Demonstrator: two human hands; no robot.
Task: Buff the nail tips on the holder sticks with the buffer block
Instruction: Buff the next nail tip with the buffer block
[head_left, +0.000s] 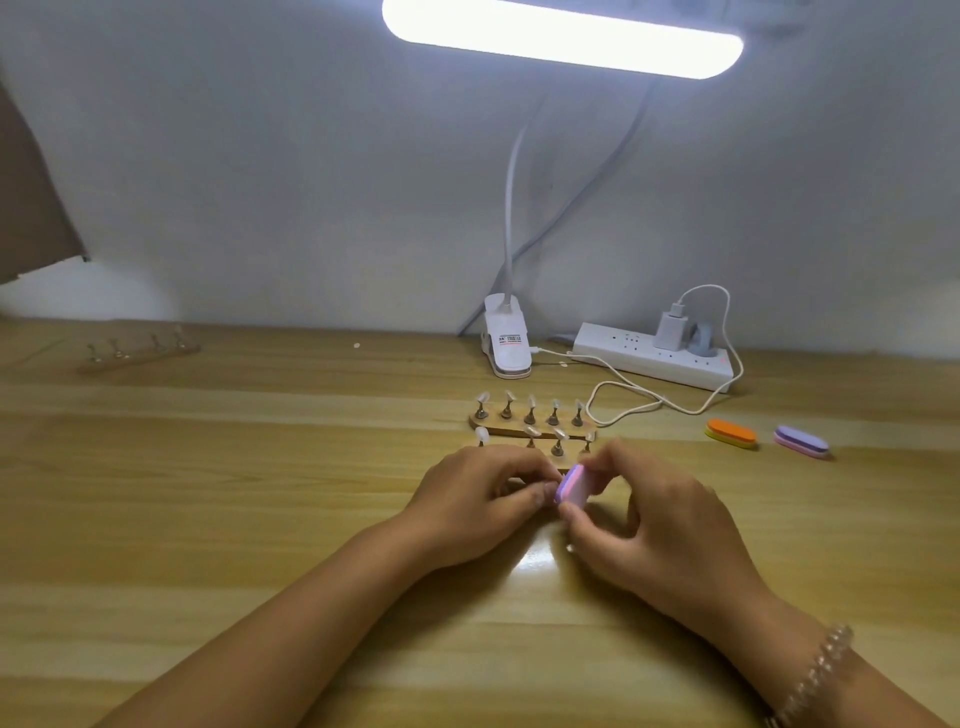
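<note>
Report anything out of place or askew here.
Nothing spilled or broken. The front rack holds four holder sticks, gapped near its left end; the back rack holds five. A third rack lies askew, far left.

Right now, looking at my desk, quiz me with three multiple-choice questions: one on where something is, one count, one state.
1. Relative to the farther wooden base, the orange buffer lies:
A. Left
B. On it
C. Right
2. The holder sticks on that base number:
A. Five
B. Three
C. Eight
3. The right hand:
A. Lies flat
B. Grips the pink-purple buffer block
C. Holds a cable

Answers: C, it lies off to the right; A, five stand in a row; B, the fingers pinch it.
</note>
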